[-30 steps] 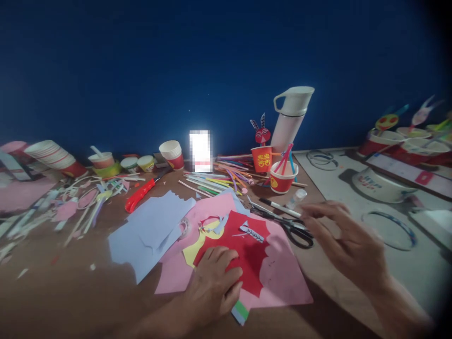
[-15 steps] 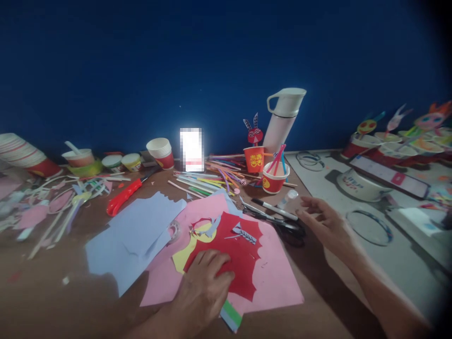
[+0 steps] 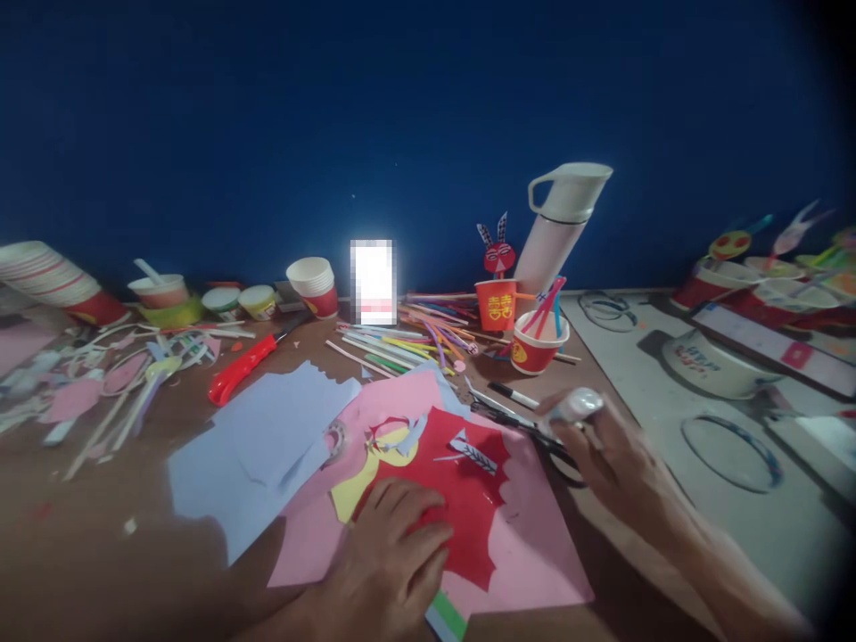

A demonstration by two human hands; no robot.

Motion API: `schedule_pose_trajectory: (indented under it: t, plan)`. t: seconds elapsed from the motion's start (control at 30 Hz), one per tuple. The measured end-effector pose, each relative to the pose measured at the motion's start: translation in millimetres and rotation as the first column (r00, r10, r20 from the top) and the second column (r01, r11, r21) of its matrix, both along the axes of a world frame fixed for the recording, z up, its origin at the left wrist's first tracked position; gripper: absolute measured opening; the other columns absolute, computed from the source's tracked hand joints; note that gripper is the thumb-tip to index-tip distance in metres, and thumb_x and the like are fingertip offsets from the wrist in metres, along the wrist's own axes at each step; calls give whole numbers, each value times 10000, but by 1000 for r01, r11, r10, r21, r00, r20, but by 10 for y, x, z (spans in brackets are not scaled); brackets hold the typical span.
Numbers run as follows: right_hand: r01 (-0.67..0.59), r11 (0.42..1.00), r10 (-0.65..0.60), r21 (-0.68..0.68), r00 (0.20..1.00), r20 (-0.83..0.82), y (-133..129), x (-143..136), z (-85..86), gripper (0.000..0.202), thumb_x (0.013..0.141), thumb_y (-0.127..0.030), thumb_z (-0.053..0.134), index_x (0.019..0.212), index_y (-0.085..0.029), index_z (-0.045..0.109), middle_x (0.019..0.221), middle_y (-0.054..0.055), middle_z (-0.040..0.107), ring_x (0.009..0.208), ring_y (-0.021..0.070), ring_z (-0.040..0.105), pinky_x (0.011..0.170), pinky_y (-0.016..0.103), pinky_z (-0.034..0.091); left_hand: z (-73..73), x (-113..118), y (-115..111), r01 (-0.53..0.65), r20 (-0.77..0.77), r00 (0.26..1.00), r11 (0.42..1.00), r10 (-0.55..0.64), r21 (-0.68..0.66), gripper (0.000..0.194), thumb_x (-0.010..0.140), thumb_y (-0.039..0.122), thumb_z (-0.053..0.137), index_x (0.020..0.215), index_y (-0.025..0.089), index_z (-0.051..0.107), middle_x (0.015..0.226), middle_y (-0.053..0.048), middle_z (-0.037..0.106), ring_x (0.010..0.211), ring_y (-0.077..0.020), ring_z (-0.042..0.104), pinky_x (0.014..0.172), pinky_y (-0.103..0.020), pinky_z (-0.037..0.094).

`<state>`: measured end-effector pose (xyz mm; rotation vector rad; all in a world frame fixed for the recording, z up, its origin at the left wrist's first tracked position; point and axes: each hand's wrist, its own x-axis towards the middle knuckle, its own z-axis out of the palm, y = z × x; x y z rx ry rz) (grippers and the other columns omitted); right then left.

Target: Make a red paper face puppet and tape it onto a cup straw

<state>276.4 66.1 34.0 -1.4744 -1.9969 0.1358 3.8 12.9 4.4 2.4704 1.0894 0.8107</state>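
Observation:
My left hand (image 3: 398, 553) rests on the red paper (image 3: 461, 508) with scalloped edges, its fingers curled together. What they may pinch is hidden. Under the red sheet are a yellow paper piece (image 3: 354, 486) and a large pink sheet (image 3: 535, 562). A blue-grey strip with dark leaf-like marks (image 3: 476, 455) lies on the red paper. In my right hand (image 3: 612, 455) is a small clear bottle (image 3: 580, 406), gripped above the black-handled scissors (image 3: 528, 423). A black-and-white marker (image 3: 512, 395) lies just beyond the scissors.
Light blue paper (image 3: 260, 455) and a red-handled cutter (image 3: 244, 367) lie to the left. Behind are loose coloured sticks (image 3: 394, 348), a paper cup with pipe cleaners (image 3: 535, 352) and a leaning white flask (image 3: 555, 223). A bowl under a phone (image 3: 789, 352) stands right.
My right hand has closed around the small clear bottle and lifted it from the table beside the marker. My left hand stays on the red paper. The view has shifted slightly.

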Motion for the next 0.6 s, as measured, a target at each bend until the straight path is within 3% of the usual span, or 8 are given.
schedule_pose_trajectory:
  t: [0.07, 0.13, 0.2, 0.27, 0.33, 0.6]
  plan:
    - [-182, 970, 180, -162, 983, -24, -137, -194, 113, 127, 912, -294, 423, 972, -207, 493, 668, 1, 592, 523, 144, 536, 505, 245, 382, 30, -32, 10, -11, 36, 999, 999, 12, -30, 246, 778, 133, 548, 1010, 216, 546, 979, -62, 614, 893, -213, 538, 781, -372, 446]
    - [-396, 864, 393, -310, 917, -75, -232, -381, 183, 142, 911, -266, 427, 1026, -232, 503, 811, 12, 629, 674, 154, 584, 595, 247, 409, 47, -67, 10, -55, 47, 997, 994, 59, -90, 361, 785, 190, 570, 1134, 217, 478, 1006, -74, 613, 914, -217, 546, 794, -368, 460]
    - [-507, 748, 497, -429, 856, -145, -285, -527, 203, 136, 901, -271, 459, 1011, -246, 535, 840, 0, 638, 708, 153, 584, 623, 249, 411, 52, -92, 0, -103, 48, 992, 979, 113, -175, 498, 789, 256, 587, 1243, 221, 384, 1045, -80, 602, 934, -218, 552, 803, -364, 473]
    - [-536, 679, 517, -502, 834, -192, -308, -618, 187, 133, 882, -276, 500, 997, -244, 559, 849, -2, 646, 729, 160, 585, 649, 256, 418, 53, -101, -12, -102, 55, 991, 966, 118, -236, 532, 796, 306, 586, 1270, 227, 356, 1058, -79, 597, 940, -215, 557, 799, -353, 480]
    - [-541, 645, 514, -539, 830, -218, -315, -661, 156, 128, 868, -265, 520, 977, -230, 575, 849, 5, 650, 739, 166, 584, 664, 263, 427, 59, -98, -18, -52, 68, 995, 968, 70, -247, 430, 811, 323, 568, 1207, 234, 424, 1025, -68, 607, 922, -208, 563, 782, -336, 480]
    - [-567, 605, 511, -559, 815, -274, -335, -657, 104, 158, 893, -308, 482, 901, -197, 593, 795, 11, 645, 683, 152, 570, 633, 256, 425, 84, -94, -4, 29, 53, 998, 972, -17, -233, 223, 835, 268, 546, 1049, 219, 513, 884, -31, 625, 801, -162, 560, 697, -267, 447]
